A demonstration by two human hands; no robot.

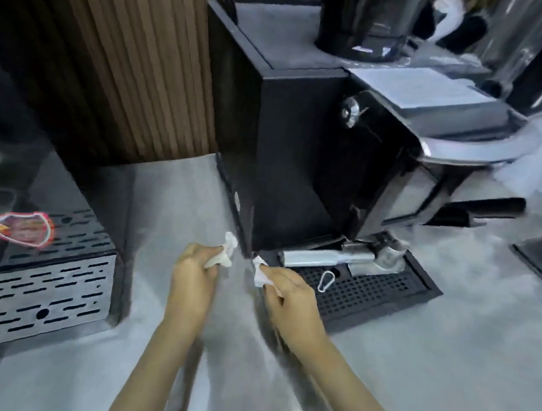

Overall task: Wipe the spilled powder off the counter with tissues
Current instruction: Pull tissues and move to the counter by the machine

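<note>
The light is dim, cool and grey-blue. The pale grey stone counter [395, 374] is brightest toward its right edge, where hazy glare washes out the surface. Its far left corner, below the brown ribbed wooden wall panel [128, 51], falls into shade. The tall black box-shaped machine [289, 159] reads as flat black, with one small highlight on its round chrome knob [349, 110]. Soft shadows lie on the counter under both forearms. The crumpled white tissue [224, 254] held in the left hand [193, 274] and the small white tissue scrap [259, 272] pinched by the right hand [289, 296] are blown out, without texture. Everything looks smeared and soft. Straight lines bow near the frame edges, and the far right is blurred worst.
</note>
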